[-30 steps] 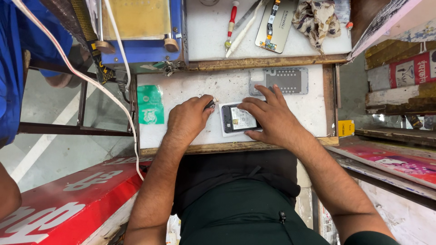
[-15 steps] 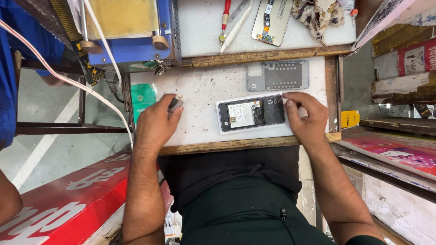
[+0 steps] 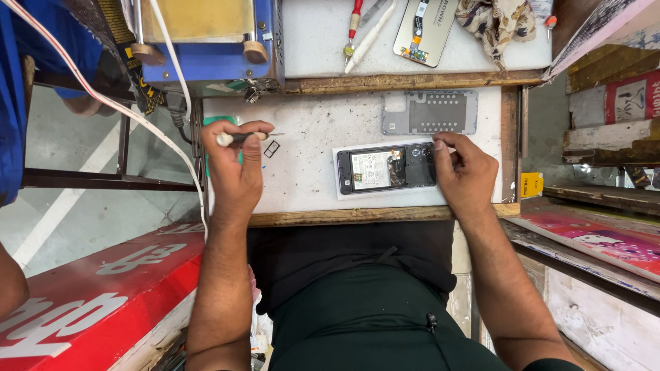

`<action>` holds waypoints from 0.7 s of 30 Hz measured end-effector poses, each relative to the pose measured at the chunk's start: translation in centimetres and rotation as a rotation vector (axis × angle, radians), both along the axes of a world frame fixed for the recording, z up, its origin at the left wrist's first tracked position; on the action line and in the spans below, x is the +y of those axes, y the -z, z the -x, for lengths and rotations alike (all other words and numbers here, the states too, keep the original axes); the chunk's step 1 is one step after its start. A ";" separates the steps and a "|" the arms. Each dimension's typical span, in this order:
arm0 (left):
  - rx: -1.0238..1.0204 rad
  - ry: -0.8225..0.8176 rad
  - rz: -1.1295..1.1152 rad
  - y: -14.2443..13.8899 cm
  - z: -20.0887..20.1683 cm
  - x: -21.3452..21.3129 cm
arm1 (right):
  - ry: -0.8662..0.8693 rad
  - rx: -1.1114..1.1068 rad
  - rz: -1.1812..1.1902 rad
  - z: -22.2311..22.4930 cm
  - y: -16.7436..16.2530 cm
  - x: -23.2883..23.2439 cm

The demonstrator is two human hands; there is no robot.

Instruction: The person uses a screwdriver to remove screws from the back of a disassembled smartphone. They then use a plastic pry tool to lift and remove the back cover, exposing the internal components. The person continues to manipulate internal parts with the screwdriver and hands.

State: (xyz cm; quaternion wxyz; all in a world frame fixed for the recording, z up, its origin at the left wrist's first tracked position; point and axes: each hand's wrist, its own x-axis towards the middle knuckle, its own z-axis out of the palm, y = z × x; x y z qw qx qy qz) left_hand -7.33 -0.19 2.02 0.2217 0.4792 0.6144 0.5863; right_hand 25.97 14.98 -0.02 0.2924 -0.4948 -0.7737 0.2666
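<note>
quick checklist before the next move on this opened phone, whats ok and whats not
1. Phone steadied: ok, the right hand grips its right end.
2. Phone lying flat on the bench, back off, insides showing: ok.
3. Tool in hand: ok, the left hand pinches it, tip pointing right.
4. Tool tip clear of the phone: ok, it sits well to the left of it.
5. Small tray out of the way: ok, it lies between tool and phone, touching neither.
6. Grey cover set aside: ok, above the phone, apart from it.
</note>
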 end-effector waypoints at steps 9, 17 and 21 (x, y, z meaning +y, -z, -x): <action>0.082 -0.061 -0.051 1.7 0.1 0.8 | -0.089 0.073 0.012 0.1 -0.2 0.1; 0.276 -0.206 -0.002 1.7 0.5 0.0 | -0.067 0.088 0.065 0.2 -0.4 -0.1; 0.486 -0.215 0.078 1.1 0.9 0.2 | -0.079 0.075 0.031 0.0 -0.5 -0.4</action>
